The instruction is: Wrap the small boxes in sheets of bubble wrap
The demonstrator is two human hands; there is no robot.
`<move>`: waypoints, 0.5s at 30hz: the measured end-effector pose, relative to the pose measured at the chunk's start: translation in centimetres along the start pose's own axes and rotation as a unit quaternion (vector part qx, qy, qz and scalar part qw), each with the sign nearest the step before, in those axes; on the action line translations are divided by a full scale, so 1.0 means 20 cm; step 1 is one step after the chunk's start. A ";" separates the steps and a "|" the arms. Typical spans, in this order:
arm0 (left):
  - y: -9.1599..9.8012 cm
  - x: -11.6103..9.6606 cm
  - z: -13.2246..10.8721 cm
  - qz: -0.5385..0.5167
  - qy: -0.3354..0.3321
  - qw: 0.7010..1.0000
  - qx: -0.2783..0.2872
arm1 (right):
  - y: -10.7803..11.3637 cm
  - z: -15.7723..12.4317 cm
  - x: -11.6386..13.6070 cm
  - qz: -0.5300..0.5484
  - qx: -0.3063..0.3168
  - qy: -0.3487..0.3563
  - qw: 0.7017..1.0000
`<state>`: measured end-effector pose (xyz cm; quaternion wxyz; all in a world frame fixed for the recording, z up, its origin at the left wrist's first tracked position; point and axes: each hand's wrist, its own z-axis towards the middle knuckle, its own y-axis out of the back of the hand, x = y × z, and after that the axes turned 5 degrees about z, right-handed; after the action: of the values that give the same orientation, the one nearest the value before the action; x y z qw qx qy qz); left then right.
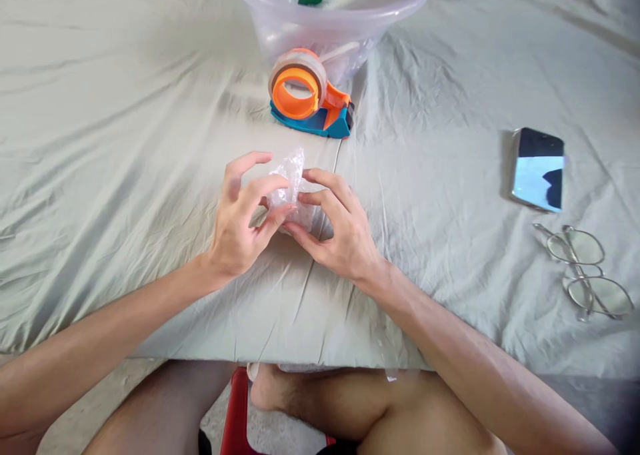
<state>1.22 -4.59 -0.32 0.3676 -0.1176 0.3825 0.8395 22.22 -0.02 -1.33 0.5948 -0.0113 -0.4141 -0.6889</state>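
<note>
Pinching a clear plastic wad (293, 188) between left hand (240, 225) and right hand (343, 235), both curling narrowly around it, holding it over the near middle of the cloth-covered table (125, 141), just nearer than the orange tape dispenser (307, 98) and well left of the phone (537, 168) and glasses (583, 268).

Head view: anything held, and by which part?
Crumpled clear plastic, pinched at its left side by the left hand and right side by the right hand.

Orange-and-blue tape dispenser (310, 98), clear crumpled plastic (293, 191), pale grey-green cloth (125, 141), black phone (538, 169).
</note>
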 end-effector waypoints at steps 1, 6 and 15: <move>0.00 0.01 0.00 0.016 -0.014 1.000 0.000 | 0.00 0.00 0.00 0.005 0.009 -0.005 1.000; 0.01 0.03 0.01 0.031 -0.038 0.999 0.014 | -0.01 -0.01 -0.02 0.023 0.013 -0.001 1.000; 0.01 0.03 0.01 0.026 -0.029 0.997 0.065 | 0.01 0.02 0.01 -0.024 -0.040 0.088 0.995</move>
<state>0.78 -4.21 -0.36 0.3640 -0.0589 0.4281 0.8251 22.06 0.01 -0.80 0.6117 0.0354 -0.3320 -0.7171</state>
